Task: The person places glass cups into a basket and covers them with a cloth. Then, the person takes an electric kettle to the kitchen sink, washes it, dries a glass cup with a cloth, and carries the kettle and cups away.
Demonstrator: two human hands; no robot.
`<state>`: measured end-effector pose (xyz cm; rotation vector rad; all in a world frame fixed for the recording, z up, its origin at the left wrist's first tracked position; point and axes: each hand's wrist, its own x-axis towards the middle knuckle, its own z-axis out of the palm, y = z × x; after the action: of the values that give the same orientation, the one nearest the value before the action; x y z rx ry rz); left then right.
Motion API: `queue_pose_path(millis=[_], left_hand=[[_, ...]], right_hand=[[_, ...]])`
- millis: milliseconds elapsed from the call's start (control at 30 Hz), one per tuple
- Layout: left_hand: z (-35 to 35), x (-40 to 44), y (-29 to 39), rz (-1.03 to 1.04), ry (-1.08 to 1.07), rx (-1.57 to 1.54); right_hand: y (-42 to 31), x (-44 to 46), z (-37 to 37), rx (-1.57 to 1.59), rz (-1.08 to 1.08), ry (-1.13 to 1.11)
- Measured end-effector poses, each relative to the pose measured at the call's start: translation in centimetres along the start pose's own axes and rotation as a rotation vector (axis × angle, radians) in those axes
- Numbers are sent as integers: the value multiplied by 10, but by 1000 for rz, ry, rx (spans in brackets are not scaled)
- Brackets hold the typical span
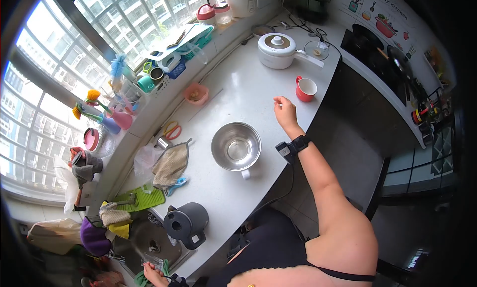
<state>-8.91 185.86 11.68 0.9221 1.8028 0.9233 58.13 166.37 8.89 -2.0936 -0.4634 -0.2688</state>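
My right hand is over the counter, between the steel bowl and the red mug. Its fingers are curled together, and a small pale spot shows at them, too small to name. At the lower left, my left hand is by the sink's near edge with its fingers closed. A clear, see-through item shows at its fingertips; its kind is unclear. Green cloth lies close to that hand. The bowl has a white handle and looks wet or shiny inside.
A dark grey kettle stands beside the sink. Behind the bowl are a beige cloth, orange scissors and a pink bowl. A white lidded pot stands at the far end, its handle pointing right. Cords trail behind it.
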Motion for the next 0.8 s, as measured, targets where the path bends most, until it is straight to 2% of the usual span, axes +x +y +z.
queue_pose_path(millis=[33, 100, 133, 200, 233, 267, 400, 433, 500, 567, 667, 700, 733, 800], left_hand=[[12, -4, 1, -74, 45, -5], [26, -8, 0, -73, 12, 21], [31, -12, 1, -23, -61, 110], [45, -25, 8, 90, -127, 201], [53, -38, 18, 132, -156, 203], [58, -45, 28, 112, -154, 184], [68, -61, 45, 51, -285, -76], [67, -62, 47, 53, -256, -88], [70, -63, 46, 64, -339, -126], [70, -61, 43, 59, -344, -132], [66, -61, 40, 42, -316, -89], [65, -59, 40, 38, -279, -47], [63, -57, 40, 44, -286, -51], [59, -53, 34, 30, -188, 3]], right_hand=[[31, 20, -12, -141, 37, -10], [96, 53, -22, -352, 100, -53], [120, 63, -23, -464, 108, -46], [194, 81, -19, -536, -23, -86], [222, 94, -17, -585, 21, -170], [239, 105, -18, -521, 97, -406], [253, 110, -19, -732, -51, -403], [250, 106, -18, -745, -49, -406], [241, 100, -22, -773, -48, -397], [212, 89, -29, -750, 47, -332], [156, 67, -47, -667, 30, -277], [129, 58, -56, -558, 12, -243], [108, 50, -65, -471, -133, -187], [22, 20, -87, -171, -181, -259]])
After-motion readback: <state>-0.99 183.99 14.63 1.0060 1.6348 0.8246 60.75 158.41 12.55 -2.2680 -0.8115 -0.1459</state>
